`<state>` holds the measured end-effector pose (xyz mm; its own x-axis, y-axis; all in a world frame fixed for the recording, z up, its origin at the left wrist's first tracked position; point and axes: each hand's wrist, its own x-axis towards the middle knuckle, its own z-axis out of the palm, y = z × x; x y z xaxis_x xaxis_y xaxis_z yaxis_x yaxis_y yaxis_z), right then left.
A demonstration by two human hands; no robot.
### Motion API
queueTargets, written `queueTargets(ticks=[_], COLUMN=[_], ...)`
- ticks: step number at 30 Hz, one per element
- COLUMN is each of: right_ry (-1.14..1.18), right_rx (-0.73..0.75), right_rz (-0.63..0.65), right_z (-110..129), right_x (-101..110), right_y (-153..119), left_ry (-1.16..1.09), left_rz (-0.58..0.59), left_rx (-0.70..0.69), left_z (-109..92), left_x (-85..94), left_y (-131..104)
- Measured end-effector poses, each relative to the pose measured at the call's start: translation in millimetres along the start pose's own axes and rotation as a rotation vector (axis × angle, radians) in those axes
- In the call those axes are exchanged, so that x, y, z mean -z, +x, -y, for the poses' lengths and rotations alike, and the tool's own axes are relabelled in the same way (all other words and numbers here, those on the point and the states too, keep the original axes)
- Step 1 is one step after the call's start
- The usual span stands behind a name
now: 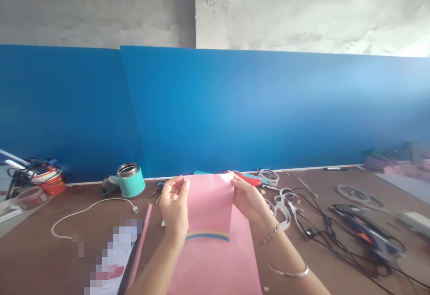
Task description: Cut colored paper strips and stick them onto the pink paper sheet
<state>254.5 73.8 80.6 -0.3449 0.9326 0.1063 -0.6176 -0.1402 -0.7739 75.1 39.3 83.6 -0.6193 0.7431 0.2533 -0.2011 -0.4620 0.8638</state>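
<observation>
Between my two hands hangs a pink sheet [210, 203] with a curved cream and blue band along its lower edge. My left hand [174, 205] pinches its upper left corner between thumb and fingers. At the upper right corner, my right hand [248, 196] grips the sheet, its fingertips partly behind it. Below lies a larger pink sheet [215, 268] on the brown table, partly covered by the held one. A red-handled tool [247, 178] lies just behind my right hand; its kind is hidden.
A teal mug [132, 181] and a white USB cable [90, 205] are on the left. Farther left stands an orange-and-white container [50, 181]. Right of me lie white strips [284, 205], black cables [331, 228] and a dark blue tool [369, 237]. A blue panel [251, 111] borders the table's back.
</observation>
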Motion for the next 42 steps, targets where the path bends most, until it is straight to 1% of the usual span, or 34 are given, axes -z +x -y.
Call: queueTargets(ticks=[3, 7, 14, 18, 24, 28, 35, 40, 42], right_ry=[0.019, 0.021, 0.004, 0.008, -0.007, -0.02, 0.016, 0.025, 0.013], right_rx=[0.002, 0.009, 0.008, 0.002, 0.005, 0.005, 0.008, 0.003, 0.006], right_rz=[-0.005, 0.008, 0.023, 0.018, -0.002, -0.003, 0.027, 0.031, 0.017], right_z=[-0.4, -1.6, -3.7, -4.3, -3.3, -2.3, -0.8, -0.4, 0.0], right_x=[1.1, 1.2, 1.7, 1.5, -2.8, -6.0, -6.2, -4.4, -4.2], right_y=[0.8, 0.6, 1.2, 1.2, -1.1, -2.3, -3.2, -1.7, -1.3], left_ry=[-0.005, -0.014, 0.073, 0.107, 0.155, 0.161, 0.268, 0.407, 0.453], left_rz=[0.003, -0.013, -0.006, -0.015, -0.01, 0.009, 0.096, 0.18, 0.223], left_rx=[0.008, -0.036, -0.045, -0.019, -0.004, -0.042, -0.176, -0.193, -0.222], left_z=[-0.5, -0.9, 0.4, 1.9, 2.8, 1.5, 1.5, 3.7, 4.6], left_x=[0.0, 0.6, 2.3, 3.8, 5.8, 5.4, 6.0, 7.8, 8.9], left_y=[-0.4, -0.6, 0.2, 2.1, 3.9, 3.1, 1.7, 2.1, 3.2])
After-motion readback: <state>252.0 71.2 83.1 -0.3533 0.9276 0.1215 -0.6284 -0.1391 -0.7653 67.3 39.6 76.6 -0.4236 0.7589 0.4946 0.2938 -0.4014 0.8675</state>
